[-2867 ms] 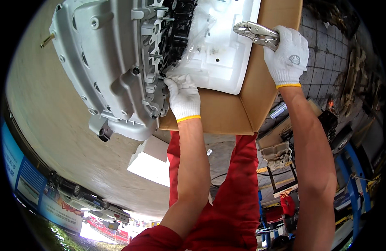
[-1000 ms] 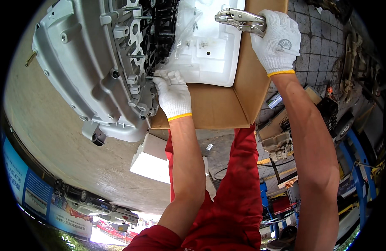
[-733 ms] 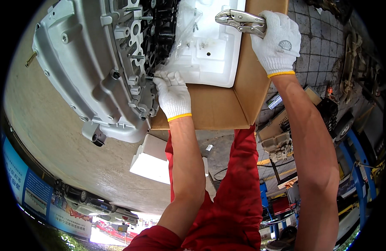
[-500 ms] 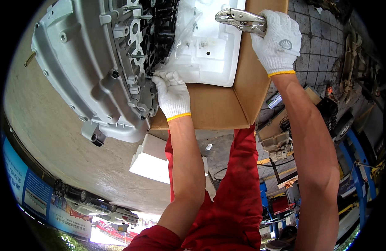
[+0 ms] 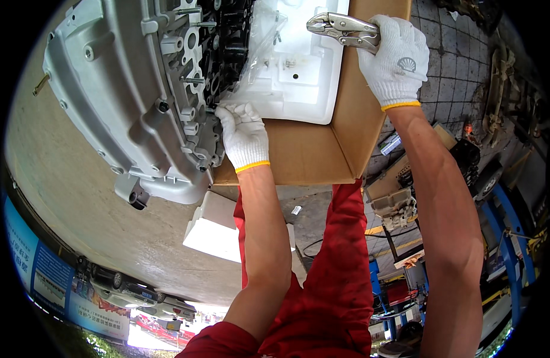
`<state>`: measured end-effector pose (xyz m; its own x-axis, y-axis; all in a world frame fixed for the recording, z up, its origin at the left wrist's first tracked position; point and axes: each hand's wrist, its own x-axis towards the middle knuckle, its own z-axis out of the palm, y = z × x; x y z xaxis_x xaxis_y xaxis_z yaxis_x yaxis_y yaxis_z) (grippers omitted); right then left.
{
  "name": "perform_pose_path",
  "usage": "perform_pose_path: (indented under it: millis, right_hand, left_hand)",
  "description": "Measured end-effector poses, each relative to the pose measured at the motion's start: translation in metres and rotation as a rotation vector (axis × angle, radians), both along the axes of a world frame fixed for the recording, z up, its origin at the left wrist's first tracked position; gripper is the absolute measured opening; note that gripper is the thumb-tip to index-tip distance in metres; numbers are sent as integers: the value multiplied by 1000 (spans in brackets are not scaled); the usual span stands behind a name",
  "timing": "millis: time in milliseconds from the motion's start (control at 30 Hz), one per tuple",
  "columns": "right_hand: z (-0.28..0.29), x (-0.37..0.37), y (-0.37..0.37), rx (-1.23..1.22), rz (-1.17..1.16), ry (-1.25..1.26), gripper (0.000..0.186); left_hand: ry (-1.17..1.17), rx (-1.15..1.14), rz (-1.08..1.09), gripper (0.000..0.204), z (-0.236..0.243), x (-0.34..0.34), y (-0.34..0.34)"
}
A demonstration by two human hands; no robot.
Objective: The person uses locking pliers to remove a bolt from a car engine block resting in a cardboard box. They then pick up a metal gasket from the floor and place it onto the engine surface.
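My right hand (image 5: pixel 400 62), in a white knit glove with a yellow cuff, grips silver locking pliers (image 5: pixel 346 31) above the box's right side. Their jaws point left and hold nothing. At the lower right edge of a silver-grey engine (image 5: pixel 126 89), my gloved left hand (image 5: pixel 245 134) has its fingers curled, thumb and fingertips closed at the end of a small metal stud (image 5: pixel 210 110). Other studs (image 5: pixel 204 24) stick out of the engine's side above it. The fingers partly hide the spot where they meet the stud.
An open cardboard box (image 5: pixel 299 152) stands before me, with a white foam tray (image 5: pixel 314 89) and clear plastic wrap (image 5: pixel 260 53) inside. White foam pieces (image 5: pixel 212 230) lie on the floor near my legs. Engine parts (image 5: pixel 394 209) and a blue metal frame (image 5: pixel 510 238) are at right.
My left hand has shifted very slightly left along with the engine in view. The right hand and the pliers stay as they were.
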<state>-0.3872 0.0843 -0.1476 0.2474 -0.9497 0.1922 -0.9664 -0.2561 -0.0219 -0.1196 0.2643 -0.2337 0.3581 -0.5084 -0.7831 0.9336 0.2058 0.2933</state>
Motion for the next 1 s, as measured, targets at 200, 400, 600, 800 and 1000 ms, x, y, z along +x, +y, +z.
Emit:
perform_pose_path:
  millis: [200,400,600,800,1000]
  right_hand:
    - [1,-1,-1,19,6,-10,45]
    - [2,-1,0,22,8,-17,46]
    - [2,-2,0,10,6,-9,47]
    - [2,-4,-1,16,16,-5,46]
    - [4,-4,-1,11,11,-1,46]
  left_hand:
    - [-10,-27,-13,27,-2,-1,0]
    - [-45,-12,-33,28,9,-7,-1]
    - [-38,-65,-24,25,10,-7,1]
    - [-21,-61,-36,28,3,-5,3]
    - [37,-123,-42,25,3,-3,6]
